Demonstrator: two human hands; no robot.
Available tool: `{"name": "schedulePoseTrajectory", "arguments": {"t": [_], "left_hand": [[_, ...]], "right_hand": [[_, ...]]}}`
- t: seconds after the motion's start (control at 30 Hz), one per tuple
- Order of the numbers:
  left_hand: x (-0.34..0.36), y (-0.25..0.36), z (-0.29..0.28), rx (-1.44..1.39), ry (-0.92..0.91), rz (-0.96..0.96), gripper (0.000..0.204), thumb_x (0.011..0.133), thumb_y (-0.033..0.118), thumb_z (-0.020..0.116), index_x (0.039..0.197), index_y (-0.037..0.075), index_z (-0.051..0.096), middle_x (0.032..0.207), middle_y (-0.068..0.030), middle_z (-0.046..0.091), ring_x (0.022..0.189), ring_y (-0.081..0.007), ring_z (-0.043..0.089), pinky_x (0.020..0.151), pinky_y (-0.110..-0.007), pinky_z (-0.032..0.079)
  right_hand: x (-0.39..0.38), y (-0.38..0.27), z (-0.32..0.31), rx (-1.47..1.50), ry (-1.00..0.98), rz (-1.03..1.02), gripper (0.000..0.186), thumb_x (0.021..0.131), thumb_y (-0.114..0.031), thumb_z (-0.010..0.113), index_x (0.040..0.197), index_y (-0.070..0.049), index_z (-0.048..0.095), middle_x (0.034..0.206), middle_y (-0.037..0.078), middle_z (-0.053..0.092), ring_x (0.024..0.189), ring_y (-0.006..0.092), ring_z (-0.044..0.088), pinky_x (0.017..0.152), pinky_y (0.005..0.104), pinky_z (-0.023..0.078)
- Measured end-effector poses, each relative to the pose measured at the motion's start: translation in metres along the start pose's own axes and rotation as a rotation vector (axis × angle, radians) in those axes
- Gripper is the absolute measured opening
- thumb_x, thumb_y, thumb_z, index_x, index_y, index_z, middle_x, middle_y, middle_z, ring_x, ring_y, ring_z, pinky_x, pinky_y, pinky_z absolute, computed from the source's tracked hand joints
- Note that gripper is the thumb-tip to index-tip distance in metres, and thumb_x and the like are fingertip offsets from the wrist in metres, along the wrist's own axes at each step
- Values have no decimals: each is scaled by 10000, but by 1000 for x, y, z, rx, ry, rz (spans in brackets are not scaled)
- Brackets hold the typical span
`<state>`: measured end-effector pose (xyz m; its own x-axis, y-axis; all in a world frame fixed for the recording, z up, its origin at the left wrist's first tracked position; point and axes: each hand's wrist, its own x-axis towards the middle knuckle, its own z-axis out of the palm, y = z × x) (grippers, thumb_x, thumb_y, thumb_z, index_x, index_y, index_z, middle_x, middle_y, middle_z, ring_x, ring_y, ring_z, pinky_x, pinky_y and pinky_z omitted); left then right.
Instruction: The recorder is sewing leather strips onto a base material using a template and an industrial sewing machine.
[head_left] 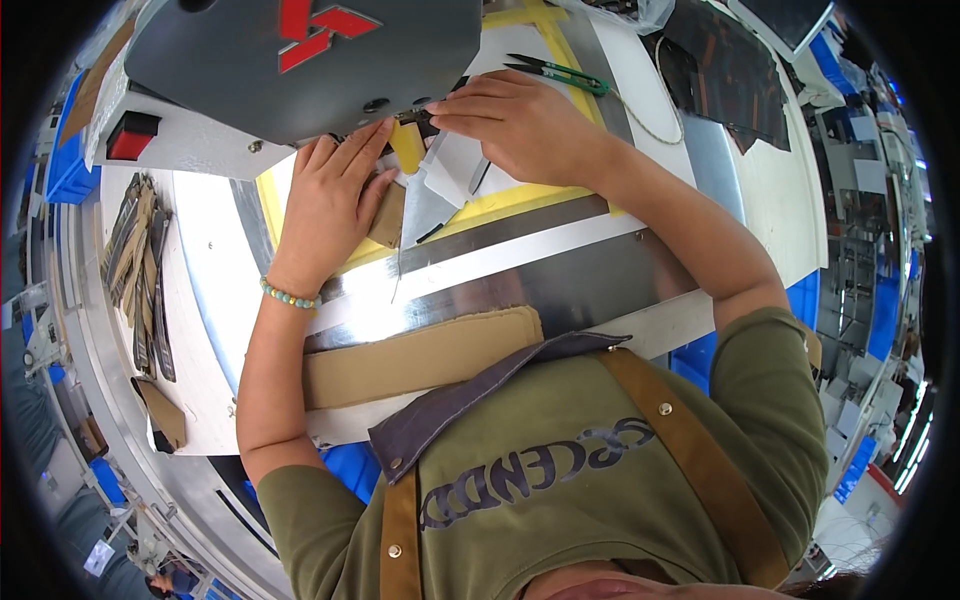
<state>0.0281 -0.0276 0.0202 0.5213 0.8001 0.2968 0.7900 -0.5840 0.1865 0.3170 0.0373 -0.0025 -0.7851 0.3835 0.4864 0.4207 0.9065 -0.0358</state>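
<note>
While the left hand (335, 205) is stretching its fingers toward the lower edge of a dark grey machine head (220, 70), the right hand (525, 125) is bending its fingers in toward the same edge from the other side. The two hands are lying apart, and a yellow part (407, 150) is showing between their fingertips. Both sets of fingertips are sitting close under the machine head, so I cannot tell whether either hand is gripping anything. A small tan piece (388, 218) is lying beside the left thumb, just in front of the machine head, and a pale grey plate (428, 210) is lying to its right. Yellow tape (530, 195) is running along the near side of this work area. Beyond the right hand, green-handled snips (596, 85) are resting on the table. Nearer the person's body, a long tan strip (420, 355) is lying beside the left forearm, while a bundle of dark and tan strips (140, 270) is lying farther left
</note>
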Motion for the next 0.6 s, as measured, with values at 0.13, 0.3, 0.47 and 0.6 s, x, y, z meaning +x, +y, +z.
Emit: {"name": "schedulePoseTrajectory", "arguments": {"t": [0.13,0.3,0.47,0.6], "left_hand": [[-1,-3,-1,-13,-17,6,560,957,168,763,1489,47,639,1490,-112,667,1169,-335,634,1115,-437,464],[-2,-2,-4,-34,0,32,579,957,175,766,1503,42,626,1496,-110,664,1142,-326,629,1076,-416,484],[-3,-3,-5,-47,3,37,585,954,173,769,1504,40,624,1498,-111,661,1167,-334,626,1082,-421,487],[-5,-3,-5,-59,-14,33,592,951,163,769,1511,42,618,1499,-112,658,1197,-337,622,1103,-431,484]], "right_hand": [[0,0,-2,-4,-10,-25,401,869,-79,729,1268,-58,765,1381,44,745,1226,224,686,1108,396,521],[2,-3,-6,4,-31,-20,396,880,-76,718,1272,-50,762,1390,53,740,1258,238,682,1145,401,513],[1,-4,-4,84,-37,1,432,888,17,676,1309,-44,751,1403,64,722,1326,282,652,1174,425,523],[-2,-6,-4,113,-64,19,462,889,31,657,1341,-36,727,1438,78,695,1344,281,643,1169,416,531]]}}
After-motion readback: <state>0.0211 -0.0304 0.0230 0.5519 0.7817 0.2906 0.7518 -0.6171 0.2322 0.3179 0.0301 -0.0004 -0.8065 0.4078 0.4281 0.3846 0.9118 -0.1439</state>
